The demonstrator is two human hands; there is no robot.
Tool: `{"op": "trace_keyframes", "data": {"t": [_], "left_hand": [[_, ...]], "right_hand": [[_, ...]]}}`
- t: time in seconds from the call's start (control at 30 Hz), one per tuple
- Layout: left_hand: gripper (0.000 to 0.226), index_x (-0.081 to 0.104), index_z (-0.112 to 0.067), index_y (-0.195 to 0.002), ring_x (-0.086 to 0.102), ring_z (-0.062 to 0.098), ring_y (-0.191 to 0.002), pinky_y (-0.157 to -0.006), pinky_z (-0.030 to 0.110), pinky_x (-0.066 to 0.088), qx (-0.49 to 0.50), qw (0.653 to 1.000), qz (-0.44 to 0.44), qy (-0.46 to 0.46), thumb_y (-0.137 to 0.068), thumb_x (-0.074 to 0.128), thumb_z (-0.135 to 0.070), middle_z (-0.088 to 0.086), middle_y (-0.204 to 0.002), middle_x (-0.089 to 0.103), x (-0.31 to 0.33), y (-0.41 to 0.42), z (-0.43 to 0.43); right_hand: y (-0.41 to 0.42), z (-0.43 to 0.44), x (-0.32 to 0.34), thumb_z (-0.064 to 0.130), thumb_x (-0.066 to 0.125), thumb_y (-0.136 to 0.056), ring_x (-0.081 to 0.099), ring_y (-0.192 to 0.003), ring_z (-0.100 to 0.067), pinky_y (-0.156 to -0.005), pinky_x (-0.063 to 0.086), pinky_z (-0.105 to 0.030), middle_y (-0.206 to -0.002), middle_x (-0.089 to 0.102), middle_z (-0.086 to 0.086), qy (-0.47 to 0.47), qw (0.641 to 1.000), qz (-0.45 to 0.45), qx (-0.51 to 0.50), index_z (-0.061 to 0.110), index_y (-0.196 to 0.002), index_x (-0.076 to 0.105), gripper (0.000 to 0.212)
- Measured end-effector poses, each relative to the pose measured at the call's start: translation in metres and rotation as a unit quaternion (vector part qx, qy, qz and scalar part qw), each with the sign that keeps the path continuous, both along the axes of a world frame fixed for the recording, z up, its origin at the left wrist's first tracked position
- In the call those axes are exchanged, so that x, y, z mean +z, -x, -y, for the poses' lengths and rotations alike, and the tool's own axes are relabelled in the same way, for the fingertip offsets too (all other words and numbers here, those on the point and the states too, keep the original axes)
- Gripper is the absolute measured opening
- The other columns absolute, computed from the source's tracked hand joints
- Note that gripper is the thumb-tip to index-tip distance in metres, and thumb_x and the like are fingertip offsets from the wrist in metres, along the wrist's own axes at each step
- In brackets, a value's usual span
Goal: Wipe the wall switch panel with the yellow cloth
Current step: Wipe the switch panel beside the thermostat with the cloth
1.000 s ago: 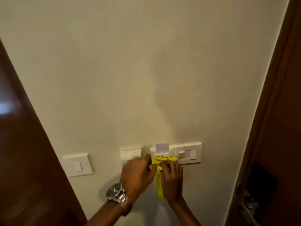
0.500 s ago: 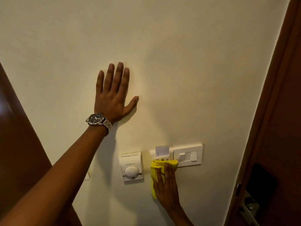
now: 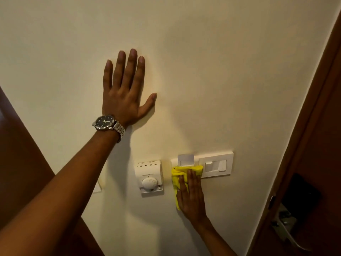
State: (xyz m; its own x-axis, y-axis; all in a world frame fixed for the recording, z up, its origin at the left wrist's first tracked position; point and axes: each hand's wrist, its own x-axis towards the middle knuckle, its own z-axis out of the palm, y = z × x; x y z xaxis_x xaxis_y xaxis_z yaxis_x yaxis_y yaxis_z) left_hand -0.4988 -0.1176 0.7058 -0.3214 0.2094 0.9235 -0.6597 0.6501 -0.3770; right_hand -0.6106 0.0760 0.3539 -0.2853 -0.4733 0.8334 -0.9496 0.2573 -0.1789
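The white wall switch panel (image 3: pixel 215 164) is mounted low on the cream wall, with a key-card slot (image 3: pixel 186 160) at its left end. My right hand (image 3: pixel 191 196) presses the yellow cloth (image 3: pixel 178 172) flat against the panel's left part, fingers pointing up. The cloth hangs down along the wall under my palm. My left hand (image 3: pixel 125 93), wearing a metal wristwatch (image 3: pixel 107 123), lies flat on the bare wall well above and left of the panel, fingers spread, holding nothing.
A white thermostat with a round dial (image 3: pixel 149 177) sits just left of the cloth. Another small switch plate (image 3: pixel 97 186) peeks out behind my left forearm. A dark wooden door with a metal handle (image 3: pixel 287 228) stands at the right, dark wood (image 3: pixel 16 163) at the left.
A second ago both hands were together at the panel with the cloth. My left hand rose to the wall above and left, uncovering the thermostat. The right hand stays pressed on the cloth.
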Motion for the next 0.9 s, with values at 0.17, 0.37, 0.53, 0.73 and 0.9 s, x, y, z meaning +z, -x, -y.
{"op": "trace_keyframes", "data": {"t": [0.17, 0.37, 0.53, 0.73, 0.9], "left_hand": [[0.085, 0.021, -0.011, -0.169, 0.023, 0.041, -0.162, -0.131, 0.062, 0.022, -0.006, 1.000, 0.002, -0.005, -0.106, 0.041, -0.064, 0.017, -0.174, 0.024, -0.001, 0.000, 0.000], [0.086, 0.020, -0.011, -0.169, 0.025, 0.043, -0.160, -0.131, 0.060, 0.018, -0.003, 1.000, 0.001, 0.001, -0.106, 0.040, -0.065, 0.019, -0.173, 0.025, 0.001, 0.001, 0.002], [0.085, 0.021, -0.009, -0.169, 0.025, 0.044, -0.160, -0.131, 0.062, 0.020, -0.005, 1.000, 0.001, -0.004, -0.106, 0.040, -0.064, 0.020, -0.173, 0.025, 0.000, -0.001, 0.000], [0.086, 0.021, -0.010, -0.169, 0.025, 0.044, -0.160, -0.131, 0.061, 0.019, -0.007, 1.000, 0.002, -0.004, -0.106, 0.041, -0.065, 0.019, -0.173, 0.026, 0.001, 0.000, 0.001], [0.086, 0.022, -0.011, -0.169, 0.024, 0.041, -0.161, -0.131, 0.061, 0.022, -0.004, 1.000, -0.004, 0.002, -0.106, 0.040, -0.065, 0.017, -0.173, 0.025, 0.000, 0.001, 0.001]], "right_hand": [[0.004, -0.012, -0.007, 0.032, 0.034, -0.105, 0.010, -0.154, -0.033, -0.117, 0.028, -0.052, -0.168, 0.002, -0.012, -0.028, 0.999, -0.020, 0.013, 0.017, -0.160, 0.008, 0.062], [0.004, -0.005, 0.015, 0.029, 0.041, -0.103, 0.021, -0.151, -0.038, -0.119, 0.029, -0.056, -0.166, 0.012, -0.015, 0.004, 1.000, 0.020, 0.018, 0.015, -0.159, 0.018, 0.061], [0.006, -0.015, -0.001, 0.031, 0.035, -0.105, 0.011, -0.154, -0.035, -0.113, 0.035, -0.056, -0.168, 0.003, -0.013, -0.032, 0.999, -0.006, 0.010, 0.017, -0.160, 0.009, 0.062], [0.007, -0.012, 0.008, 0.030, 0.035, -0.105, 0.013, -0.153, -0.035, -0.115, 0.032, -0.056, -0.167, 0.007, -0.014, -0.013, 1.000, 0.008, 0.011, 0.016, -0.159, 0.012, 0.061], [-0.004, -0.008, 0.010, 0.029, 0.035, -0.105, 0.014, -0.153, -0.035, -0.113, 0.034, -0.057, -0.167, 0.007, -0.014, -0.007, 1.000, 0.016, -0.014, 0.016, -0.159, 0.010, 0.061]]}}
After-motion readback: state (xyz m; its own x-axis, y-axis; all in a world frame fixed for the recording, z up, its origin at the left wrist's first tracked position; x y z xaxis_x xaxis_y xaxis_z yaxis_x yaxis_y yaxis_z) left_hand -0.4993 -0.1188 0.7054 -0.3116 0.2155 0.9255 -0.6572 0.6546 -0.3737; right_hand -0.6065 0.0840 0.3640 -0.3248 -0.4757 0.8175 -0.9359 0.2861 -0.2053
